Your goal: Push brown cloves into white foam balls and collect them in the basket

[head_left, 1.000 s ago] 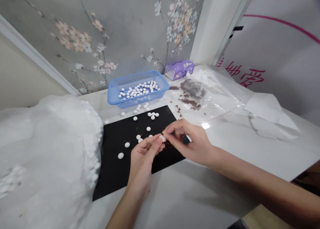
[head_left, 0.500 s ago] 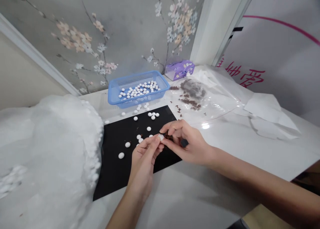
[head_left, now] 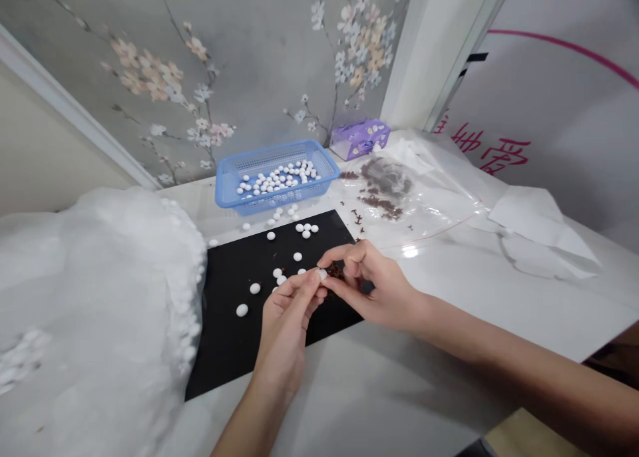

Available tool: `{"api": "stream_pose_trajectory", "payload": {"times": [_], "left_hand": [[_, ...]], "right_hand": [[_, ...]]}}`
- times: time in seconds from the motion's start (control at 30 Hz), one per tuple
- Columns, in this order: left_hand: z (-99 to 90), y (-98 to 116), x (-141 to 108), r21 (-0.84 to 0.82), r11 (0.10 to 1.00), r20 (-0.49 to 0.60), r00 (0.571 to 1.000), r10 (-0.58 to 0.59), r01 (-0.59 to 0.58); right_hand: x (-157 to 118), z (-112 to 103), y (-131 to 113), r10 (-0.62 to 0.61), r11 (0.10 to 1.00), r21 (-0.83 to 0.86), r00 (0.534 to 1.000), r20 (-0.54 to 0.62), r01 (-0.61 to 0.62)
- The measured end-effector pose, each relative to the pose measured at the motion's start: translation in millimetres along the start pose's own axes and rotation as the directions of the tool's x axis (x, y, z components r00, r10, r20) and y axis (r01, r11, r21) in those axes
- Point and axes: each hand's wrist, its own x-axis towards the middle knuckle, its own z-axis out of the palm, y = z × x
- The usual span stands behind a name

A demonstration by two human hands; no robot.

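Observation:
Between thumb and fingers, my left hand (head_left: 293, 310) grips a small white ball (head_left: 322, 274) above the black mat (head_left: 224, 350). My right hand (head_left: 377, 284) meets it from the right, thumb and index fingertip on the same ball, the other fingers curled. Under and behind the right fingers lies a pile of small reddish-brown bits (head_left: 335, 271), partly hidden. Several loose white balls (head_left: 255, 289) are scattered on the mat, some covered by my left hand.
A blue basket (head_left: 277, 201) of white balls stands at the back. At left bulges a large translucent bag (head_left: 110, 297) of white balls. A clear plastic bag (head_left: 439, 211) with brown bits lies back right, near a purple packet (head_left: 360, 140) and white paper (head_left: 544, 227).
My right index finger has shifted slightly at the ball, and more of the reddish-brown pile shows. Both hands otherwise stay in place.

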Motion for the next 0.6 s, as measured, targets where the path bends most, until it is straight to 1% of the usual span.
{"api": "stream_pose_trajectory", "payload": {"times": [0.4,0.6], "left_hand": [[-0.7,-0.2,-0.8,0.012,1.0,0.003,1.0,0.003,-0.003],[-1.2,-0.2,0.2,0.021,1.0,0.004,1.0,-0.004,0.004]], "right_hand": [[-1.4,2.8,0.6,0.003,1.0,0.022,1.0,-0.016,-0.002],[-2.0,2.8,0.9,0.018,1.0,-0.026,1.0,0.019,-0.018]]}}
